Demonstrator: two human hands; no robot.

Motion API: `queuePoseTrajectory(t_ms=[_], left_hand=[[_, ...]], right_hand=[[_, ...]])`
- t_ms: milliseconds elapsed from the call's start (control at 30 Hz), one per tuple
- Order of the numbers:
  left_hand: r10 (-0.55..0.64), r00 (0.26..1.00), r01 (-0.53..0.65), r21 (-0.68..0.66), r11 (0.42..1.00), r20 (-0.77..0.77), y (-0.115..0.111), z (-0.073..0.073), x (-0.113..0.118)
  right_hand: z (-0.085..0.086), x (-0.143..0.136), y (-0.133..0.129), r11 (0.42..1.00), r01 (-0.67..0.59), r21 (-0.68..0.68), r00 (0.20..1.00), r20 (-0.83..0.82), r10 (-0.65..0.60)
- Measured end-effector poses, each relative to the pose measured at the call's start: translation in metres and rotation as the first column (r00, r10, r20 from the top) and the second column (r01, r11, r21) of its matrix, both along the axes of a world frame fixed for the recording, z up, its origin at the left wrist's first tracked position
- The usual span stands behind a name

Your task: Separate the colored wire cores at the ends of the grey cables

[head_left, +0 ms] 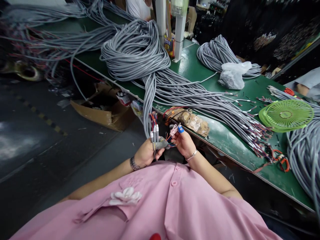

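Held cables: a few grey cables [155, 133] stand nearly upright in the person's left hand [145, 154], in front of the belly and just off the table edge.
Done on these: white collars are on, and coloured cores poke out above them, so the jackets look already stripped.
Left to do: the loose coloured wires [168, 136] between the hands splay apart, so I'd judge that end unfinished; I can't count how many remain.
Table pile: many grey cables [195, 96] lie along the green table [186, 63], their far ends mostly collared, with cores bare.
Left grip: fingers curled round the cables, a grey cover [160, 144] on the thumb pointing across toward the wires.
Right grip: the right hand [185, 144] is raised, palm turned inward, fingertips pinching a small pale piece [173, 130] by the wires; blue wrap [180, 129] on one digit.
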State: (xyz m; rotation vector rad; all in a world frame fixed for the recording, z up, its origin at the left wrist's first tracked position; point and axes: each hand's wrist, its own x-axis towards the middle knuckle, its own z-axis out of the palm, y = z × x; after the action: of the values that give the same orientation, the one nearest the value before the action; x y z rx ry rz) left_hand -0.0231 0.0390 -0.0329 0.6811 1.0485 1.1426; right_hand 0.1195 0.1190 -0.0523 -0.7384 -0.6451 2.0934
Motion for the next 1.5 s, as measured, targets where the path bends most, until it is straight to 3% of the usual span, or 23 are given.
queuePoseTrajectory(t_ms=[333, 833, 1000, 1233, 1500], left_hand=[[0.008, 0.995, -0.002, -0.057, 0.998, 0.097, 0.01, -0.001, 0.01], [0.047, 0.991, -0.036, -0.088, 0.995, 0.122, 0.009, -0.003, 0.008], [0.058, 0.992, -0.048, -0.093, 0.995, 0.109, 0.008, -0.005, 0.008], [-0.017, 1.0, 0.017, -0.084, 0.996, 0.009, 0.007, -0.012, 0.006], [0.009, 1.0, -0.007, -0.065, 0.998, 0.026, -0.001, -0.003, 0.007]], right_hand=[[-0.004, -0.003, 0.003, 0.999, -0.014, -0.044, 0.998, -0.059, 0.011], [-0.005, -0.007, 0.004, 1.0, 0.016, -0.026, 0.994, -0.104, -0.018], [-0.004, -0.007, 0.003, 1.0, 0.014, -0.019, 0.99, -0.142, -0.016], [-0.005, -0.006, 0.003, 0.999, -0.006, -0.046, 0.999, -0.053, 0.003], [0.0, 0.0, 0.002, 0.991, -0.037, -0.131, 0.995, -0.097, 0.024]])
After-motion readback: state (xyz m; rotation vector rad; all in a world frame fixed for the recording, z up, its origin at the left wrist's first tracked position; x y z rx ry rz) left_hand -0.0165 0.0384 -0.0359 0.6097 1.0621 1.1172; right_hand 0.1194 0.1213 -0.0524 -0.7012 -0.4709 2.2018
